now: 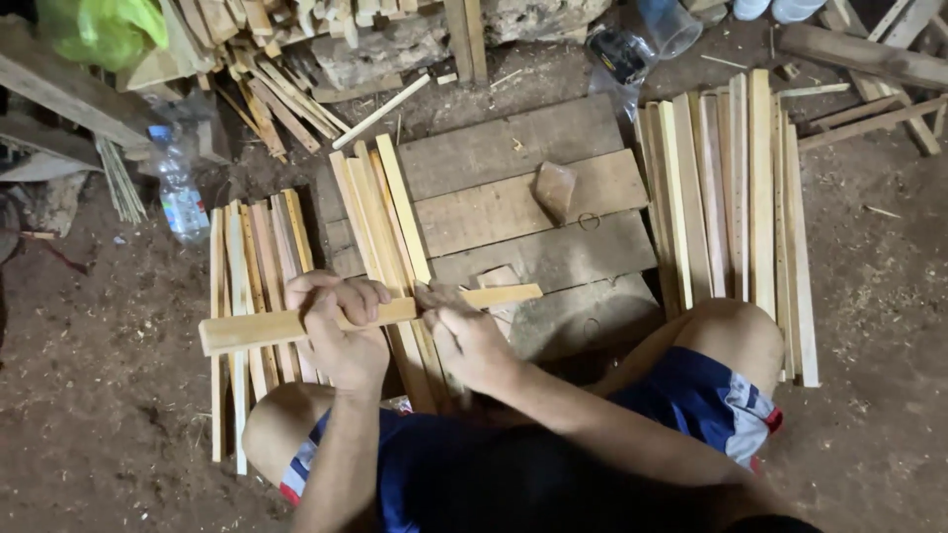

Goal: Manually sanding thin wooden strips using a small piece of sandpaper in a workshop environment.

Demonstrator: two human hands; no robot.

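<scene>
**Wooden slat held crosswise in both hands, stacks on every side**

Wooden slat (296, 324) lies almost level across the head view, its long axis running left to right and rising a touch toward the right end. The left hand (341, 331) wraps over it near the middle, fingers curled shut around the wood. The right hand (464, 331) sits just beside it, closed on the slat's right half, knuckles toward the camera; whether it pinches something small as well cannot be told. More slat juts out past the left hand than past the right, so the free left end hangs well clear of either grip.

Under the hands runs a fan of slats (390, 227), angled up and away, crossing beneath the held piece. To the left lies a stack of shorter strips (252, 266) on the dirt floor (99, 395); to the right, a long neat row of slats (731, 197) beside the right knee. Dark planks (513, 197) ahead serve as the worktop, with a brownish lump (555, 188) on them. A plastic bottle (181, 192) lies off left, well apart.
</scene>
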